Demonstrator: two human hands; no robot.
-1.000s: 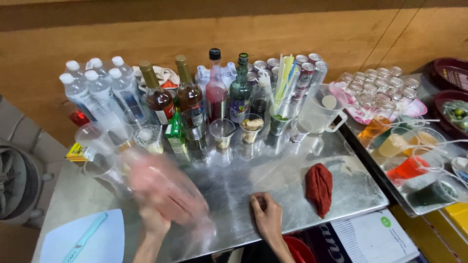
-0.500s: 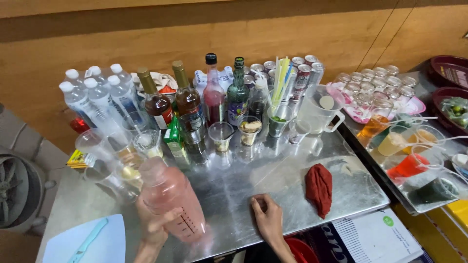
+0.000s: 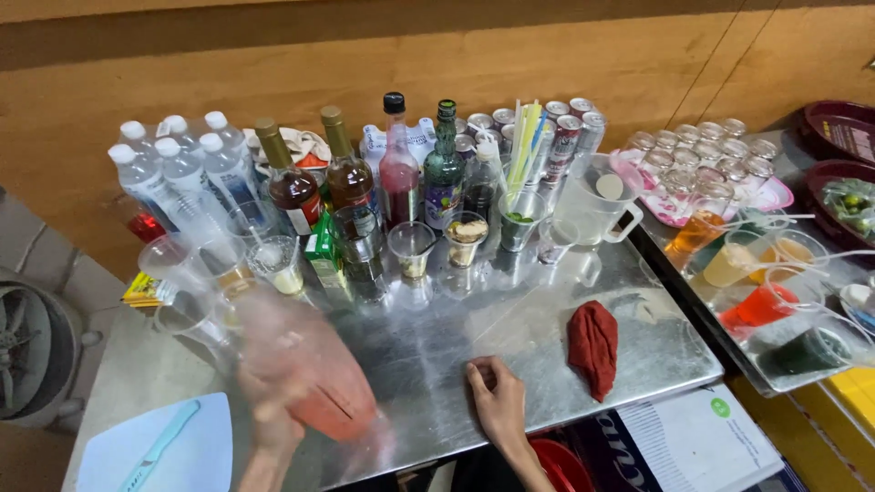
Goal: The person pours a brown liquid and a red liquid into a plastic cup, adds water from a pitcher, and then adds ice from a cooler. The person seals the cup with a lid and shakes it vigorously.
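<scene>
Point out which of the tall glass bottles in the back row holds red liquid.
The black-capped bottle, standing between a gold-capped brown bottle and the dark green bottle. Only it holds clear red liquid; its neighbours look amber-brown or green.

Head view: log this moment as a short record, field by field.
setting: metal counter against a wooden wall
left hand: left hand grips a clear shaker with pink drink inside, motion-blurred
right hand: right hand rests on the counter, fingers curled, holding nothing
on counter: red cloth to the right of the right hand; plastic cups in front of the syrup bottles
behind: water bottles, cans, straws, clear jug
lower left: pale cutting board with a light-blue knife
</scene>
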